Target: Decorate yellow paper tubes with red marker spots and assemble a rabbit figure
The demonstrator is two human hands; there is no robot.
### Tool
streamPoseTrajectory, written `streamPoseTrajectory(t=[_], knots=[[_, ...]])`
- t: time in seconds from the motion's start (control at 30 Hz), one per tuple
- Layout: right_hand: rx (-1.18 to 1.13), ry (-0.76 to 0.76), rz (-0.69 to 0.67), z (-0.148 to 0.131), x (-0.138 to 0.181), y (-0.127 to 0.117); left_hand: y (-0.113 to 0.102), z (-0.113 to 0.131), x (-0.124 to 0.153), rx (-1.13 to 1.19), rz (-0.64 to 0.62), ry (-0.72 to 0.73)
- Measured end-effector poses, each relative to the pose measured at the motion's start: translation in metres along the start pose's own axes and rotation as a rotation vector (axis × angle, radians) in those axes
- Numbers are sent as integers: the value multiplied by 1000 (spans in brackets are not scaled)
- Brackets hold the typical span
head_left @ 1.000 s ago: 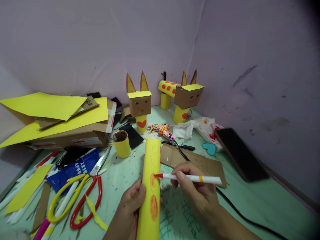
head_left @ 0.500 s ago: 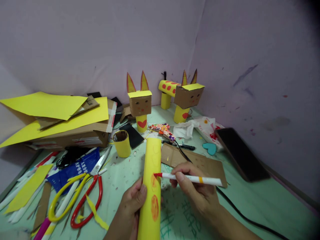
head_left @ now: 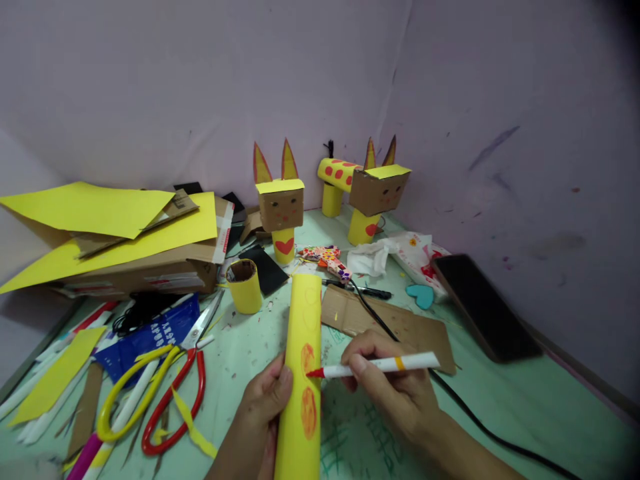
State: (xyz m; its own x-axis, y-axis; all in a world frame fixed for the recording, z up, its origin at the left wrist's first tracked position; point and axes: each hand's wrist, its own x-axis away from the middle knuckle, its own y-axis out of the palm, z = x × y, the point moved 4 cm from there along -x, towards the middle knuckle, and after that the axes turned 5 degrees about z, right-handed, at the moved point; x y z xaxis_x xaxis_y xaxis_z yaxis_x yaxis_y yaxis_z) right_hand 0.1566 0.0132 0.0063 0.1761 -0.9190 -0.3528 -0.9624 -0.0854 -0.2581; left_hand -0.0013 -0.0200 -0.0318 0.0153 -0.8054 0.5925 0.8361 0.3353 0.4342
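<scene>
My left hand [head_left: 267, 400] is wrapped round a long yellow paper-covered tube [head_left: 299, 327], which points away from me near the middle of the table. Between the fingers of my right hand [head_left: 387, 383] is a white marker [head_left: 380, 365] with a red tip, and that tip touches the tube beside an orange-red oval. A second filled oval lies nearer to me, and faint outlines show farther up. Behind stand a cardboard animal head [head_left: 281, 208] on a yellow tube neck and a spotted tube giraffe [head_left: 377, 193].
Scissors [head_left: 193, 337], several markers and a blue packet [head_left: 160, 333] lie at left, before a cardboard box [head_left: 150, 273] under yellow sheets. A short yellow tube [head_left: 245, 288] stands upright. At right are a flowered glue gun [head_left: 327, 260] with its cord, a cardboard strip [head_left: 400, 327] and a phone [head_left: 485, 307].
The marker tip has moved down along the upper oval, and more red fills that oval. My left hand still holds the tube in nearly the same place.
</scene>
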Motion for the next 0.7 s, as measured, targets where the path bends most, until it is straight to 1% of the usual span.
streamPoseTrajectory(t=[0.07,0.13,0.23,0.43,0.6,0.7], knots=[[-27,30,14,3,1,0,1,1,1,7,9,2],[-30,59,55,6,1,-1,2,0,2,16,4,-9],[-39,69,99,9,1,-2,1,0,1,41,5,-22],[-70,88,30,6,1,0,-2,-1,0,73,19,-20],[-47,93,115,6,-2,-4,-1,-1,2,89,43,-49],[-53,95,92,6,-3,-4,0,0,3,89,50,-35]])
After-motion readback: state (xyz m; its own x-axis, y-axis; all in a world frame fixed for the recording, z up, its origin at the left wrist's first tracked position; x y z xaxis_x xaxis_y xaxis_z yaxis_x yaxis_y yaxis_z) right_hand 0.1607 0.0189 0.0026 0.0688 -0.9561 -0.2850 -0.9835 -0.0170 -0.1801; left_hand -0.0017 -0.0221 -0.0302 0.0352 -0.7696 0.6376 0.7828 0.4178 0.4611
